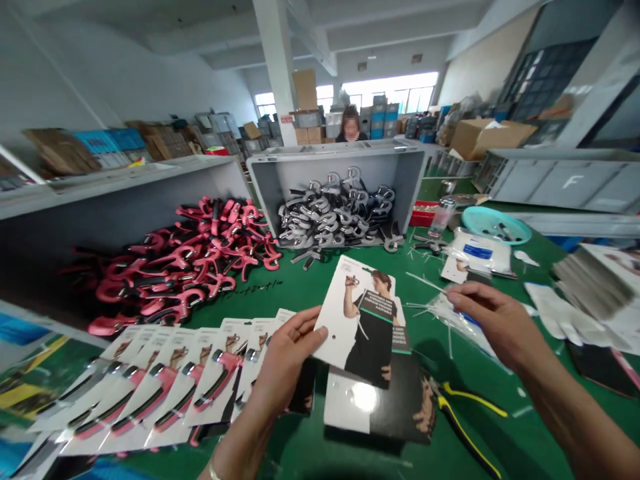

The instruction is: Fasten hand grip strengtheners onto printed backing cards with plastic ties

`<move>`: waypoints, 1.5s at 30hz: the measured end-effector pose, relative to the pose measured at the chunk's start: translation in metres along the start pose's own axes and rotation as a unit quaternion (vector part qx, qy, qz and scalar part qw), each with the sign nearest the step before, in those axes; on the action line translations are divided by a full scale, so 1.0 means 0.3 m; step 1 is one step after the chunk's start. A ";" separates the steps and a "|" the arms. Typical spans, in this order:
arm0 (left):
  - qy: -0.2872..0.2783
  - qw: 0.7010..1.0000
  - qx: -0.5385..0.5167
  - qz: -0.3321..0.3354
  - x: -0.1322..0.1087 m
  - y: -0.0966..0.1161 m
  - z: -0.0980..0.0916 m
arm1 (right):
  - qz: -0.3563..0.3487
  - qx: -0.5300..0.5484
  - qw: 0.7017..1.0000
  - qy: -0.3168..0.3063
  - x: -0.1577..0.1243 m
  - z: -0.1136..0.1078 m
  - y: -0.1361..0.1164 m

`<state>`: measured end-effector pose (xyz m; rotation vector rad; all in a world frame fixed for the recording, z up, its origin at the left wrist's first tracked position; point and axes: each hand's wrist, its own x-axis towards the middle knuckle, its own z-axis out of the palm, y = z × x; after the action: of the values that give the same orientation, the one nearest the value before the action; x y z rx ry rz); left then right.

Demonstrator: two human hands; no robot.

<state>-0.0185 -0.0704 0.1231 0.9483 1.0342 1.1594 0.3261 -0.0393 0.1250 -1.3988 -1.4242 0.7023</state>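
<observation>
My left hand (283, 357) is closed on a printed backing card (335, 300), thumb on its front and fingers behind. The card has two small holes and a picture of a person. Under it a stack of similar cards (377, 400) lies on the green table. Off to the right, my right hand (487, 317) pinches a thin white cable tie (425, 281), which points toward the card. More cable ties (450, 341) lie loose below the fingers. Diagonal cutters (463, 427) with yellow and black handles rest beside the stack.
Pink hand grips (195, 263) spill from a grey bin at left; grey hand grips (335, 217) fill another bin (337, 157) ahead. Carded grips (170, 393) overlap at front left. A turquoise tray (475, 220) and card pile (590, 283) stand right. A person (350, 127) is beyond.
</observation>
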 end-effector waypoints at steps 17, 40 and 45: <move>0.057 0.958 0.224 0.168 0.092 0.060 -0.007 | -0.436 -0.310 0.837 -0.112 -0.053 0.276 -0.370; -0.016 0.914 0.345 0.212 0.174 0.077 0.065 | -0.084 0.150 0.946 -0.275 0.032 0.346 -0.349; -0.028 0.908 0.366 0.200 0.180 0.083 0.085 | -0.220 0.010 0.947 -0.234 0.033 0.352 -0.354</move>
<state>0.0049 -0.0146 0.1460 1.8462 1.2944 1.0638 0.1900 -0.0237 0.1863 -0.8718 -2.0127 0.7772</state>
